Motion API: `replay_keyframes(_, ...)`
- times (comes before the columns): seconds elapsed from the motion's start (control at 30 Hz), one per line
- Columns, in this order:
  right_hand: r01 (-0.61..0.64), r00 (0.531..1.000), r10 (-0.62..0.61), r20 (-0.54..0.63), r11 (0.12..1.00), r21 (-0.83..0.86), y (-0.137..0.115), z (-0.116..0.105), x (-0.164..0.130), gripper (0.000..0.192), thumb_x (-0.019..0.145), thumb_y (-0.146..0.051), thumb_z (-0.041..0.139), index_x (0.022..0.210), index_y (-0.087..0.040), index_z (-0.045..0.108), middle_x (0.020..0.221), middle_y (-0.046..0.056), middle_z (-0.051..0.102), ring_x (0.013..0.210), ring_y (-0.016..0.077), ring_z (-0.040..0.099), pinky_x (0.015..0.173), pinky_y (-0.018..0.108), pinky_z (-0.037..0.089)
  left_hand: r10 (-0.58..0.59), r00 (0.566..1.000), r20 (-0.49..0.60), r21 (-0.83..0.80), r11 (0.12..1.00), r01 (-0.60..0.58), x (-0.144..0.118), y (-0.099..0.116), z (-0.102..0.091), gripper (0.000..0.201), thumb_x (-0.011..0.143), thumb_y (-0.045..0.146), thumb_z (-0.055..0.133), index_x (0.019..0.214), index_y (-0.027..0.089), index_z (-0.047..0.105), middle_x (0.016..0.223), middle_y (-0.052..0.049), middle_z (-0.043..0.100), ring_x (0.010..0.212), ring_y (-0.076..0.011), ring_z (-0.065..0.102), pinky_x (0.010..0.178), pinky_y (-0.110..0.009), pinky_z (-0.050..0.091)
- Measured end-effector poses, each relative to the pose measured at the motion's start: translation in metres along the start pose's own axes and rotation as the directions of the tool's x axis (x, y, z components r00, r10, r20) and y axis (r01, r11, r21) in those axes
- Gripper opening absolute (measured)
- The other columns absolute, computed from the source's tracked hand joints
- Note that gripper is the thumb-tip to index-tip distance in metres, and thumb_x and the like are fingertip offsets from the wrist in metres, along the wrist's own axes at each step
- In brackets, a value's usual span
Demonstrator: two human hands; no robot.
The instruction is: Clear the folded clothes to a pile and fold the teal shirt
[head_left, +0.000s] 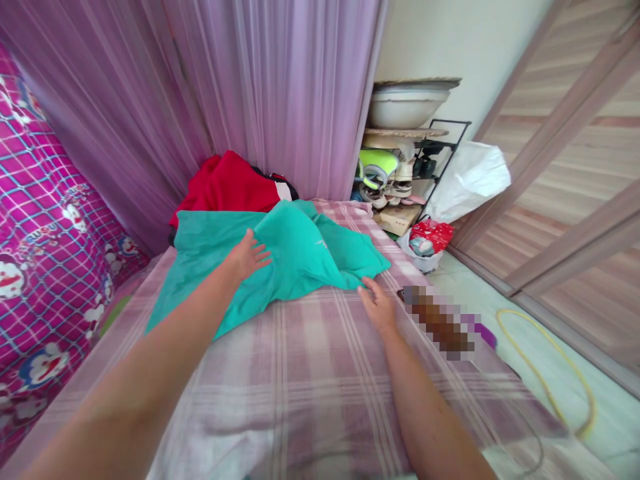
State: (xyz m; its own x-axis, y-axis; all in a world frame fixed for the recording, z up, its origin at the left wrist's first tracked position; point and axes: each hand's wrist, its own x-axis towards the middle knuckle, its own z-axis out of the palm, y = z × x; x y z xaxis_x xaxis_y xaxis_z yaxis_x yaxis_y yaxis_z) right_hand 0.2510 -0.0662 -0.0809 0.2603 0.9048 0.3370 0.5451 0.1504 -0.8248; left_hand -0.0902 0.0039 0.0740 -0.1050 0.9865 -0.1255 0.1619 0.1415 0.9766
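Teal cloth (305, 247), and right over it the left hand (250, 257): fingers fanned, palm flattened, nothing gripped; whether contact is made is hard to tell. By that spread, it seems, a broad stretch of fabric can be covered, where by a pinch only a fold would be raised. And here, at the cloth's near right edge, the right hand (379, 308)! Its fingers are loosely bent at the hem; whether any fabric is pinched cannot be told. The hands are set well apart, so that, presumably, both sides can be reached.

The cloth is laid across the far part of the checked sheet (310, 373), smoother on its left, rumpled on its right, where slack seems to be gathered. Just behind, a red garment (225, 183) is heaped before the curtain (280, 80), probably so that room is left in front.

To the right, a pixelated item (440, 323) is placed along the sheet's side, seemingly out of the hands' way. Farther out, on a rack (450, 122), shoes (400, 190) are shelved and a basin (407, 110) is stacked on top, floor space likely being saved. On the floor, a yellow hose (591, 397) is looped.
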Motion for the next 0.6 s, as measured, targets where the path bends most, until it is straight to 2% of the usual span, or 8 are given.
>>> replay_keyframes(0.07, 0.033, 0.999, -0.033, 0.005, 0.998, -0.061, 0.002, 0.003, -0.001, 0.063, 0.083, -0.061, 0.052, 0.129, -0.018, 0.062, 0.125, 0.014, 0.068, 0.115, 0.0291, 0.063, 0.099, 0.045, 0.048, -0.04, 0.996, -0.074, 0.054, 0.998, 0.044, -0.014, -0.025, -0.018, 0.062, 0.092, 0.064, 0.039, 0.131, 0.019, 0.051, 0.141, -0.019, 0.054, 0.116, -0.0249, 0.063, 0.092, -0.041, 0.055)
replay_keyframes(0.13, 0.056, 0.998, -0.055, 0.015, 0.987, -0.152, 0.0, 0.004, 0.001, 0.065, 0.083, -0.06, 0.052, 0.131, -0.017, 0.061, 0.124, 0.016, 0.068, 0.113, 0.0301, 0.063, 0.097, 0.045, 0.048, 0.027, 0.998, -0.065, 0.295, 0.955, -0.007, -0.033, -0.049, -0.037, 0.059, 0.087, 0.06, 0.05, 0.127, 0.018, 0.056, 0.138, -0.017, 0.058, 0.12, -0.0267, 0.06, 0.098, -0.042, 0.051)
replay_keyframes(0.2, 0.078, 0.997, -0.071, 0.037, 0.957, -0.279, -0.006, 0.003, 0.005, 0.065, 0.084, -0.059, 0.052, 0.13, -0.014, 0.061, 0.12, 0.017, 0.069, 0.11, 0.0314, 0.063, 0.094, 0.045, 0.048, 0.081, 0.997, 0.0, 0.523, 0.85, -0.069, -0.055, -0.071, -0.054, 0.058, 0.082, 0.06, 0.054, 0.121, 0.018, 0.061, 0.129, -0.014, 0.065, 0.117, -0.0283, 0.062, 0.101, -0.043, 0.049)
replay_keyframes(0.3, 0.129, 0.991, -0.094, 0.097, 0.87, -0.475, -0.029, 0.007, 0.016, 0.061, 0.085, -0.057, 0.054, 0.128, -0.016, 0.063, 0.12, 0.018, 0.068, 0.111, 0.033, 0.061, 0.093, 0.046, 0.045, 0.148, 0.982, 0.114, 0.727, 0.662, -0.184, -0.09, -0.097, -0.071, 0.062, 0.079, 0.062, 0.057, 0.121, 0.017, 0.062, 0.123, -0.012, 0.067, 0.113, -0.0295, 0.063, 0.1, -0.045, 0.048)
replay_keyframes(0.4, 0.173, 0.978, -0.067, 0.197, 0.79, -0.588, -0.059, 0.018, 0.032, 0.05, 0.086, -0.058, 0.055, 0.119, -0.022, 0.069, 0.119, 0.014, 0.069, 0.111, 0.0313, 0.06, 0.09, 0.042, 0.043, 0.245, 0.95, 0.195, 0.84, 0.459, -0.291, -0.119, -0.113, -0.078, 0.063, 0.079, 0.054, 0.061, 0.132, 0.018, 0.057, 0.131, -0.013, 0.063, 0.121, -0.0301, 0.058, 0.105, -0.045, 0.045)
replay_keyframes(0.5, 0.174, 0.956, 0.026, 0.293, 0.755, -0.633, -0.079, 0.019, 0.052, 0.04, 0.09, -0.055, 0.052, 0.1, -0.023, 0.074, 0.101, 0.011, 0.074, 0.097, 0.0272, 0.064, 0.079, 0.035, 0.043, 0.286, 0.934, 0.215, 0.914, 0.277, -0.295, -0.136, -0.119, -0.083, 0.057, 0.085, 0.039, 0.059, 0.138, 0.021, 0.053, 0.134, -0.014, 0.06, 0.122, -0.0305, 0.057, 0.104, -0.046, 0.045)
replay_keyframes(0.57, 0.143, 0.963, 0.036, 0.266, 0.769, -0.623, -0.079, 0.005, 0.064, 0.042, 0.093, -0.052, 0.045, 0.095, -0.021, 0.074, 0.092, 0.009, 0.074, 0.087, 0.0245, 0.064, 0.071, 0.031, 0.041, 0.313, 0.927, 0.207, 0.94, 0.198, -0.277, -0.142, -0.12, -0.088, 0.05, 0.089, 0.031, 0.053, 0.138, 0.021, 0.054, 0.133, -0.015, 0.06, 0.121, -0.0309, 0.057, 0.103, -0.047, 0.046)
replay_keyframes(0.6, 0.117, 0.978, 0.017, 0.21, 0.785, -0.608, -0.074, -0.005, 0.068, 0.045, 0.094, -0.052, 0.041, 0.098, -0.021, 0.073, 0.091, 0.009, 0.074, 0.084, 0.0234, 0.064, 0.068, 0.03, 0.04, 0.33, 0.921, 0.207, 0.945, 0.175, -0.275, -0.145, -0.12, -0.092, 0.048, 0.09, 0.027, 0.051, 0.137, 0.021, 0.054, 0.132, -0.015, 0.061, 0.12, -0.0307, 0.058, 0.103, -0.047, 0.046)
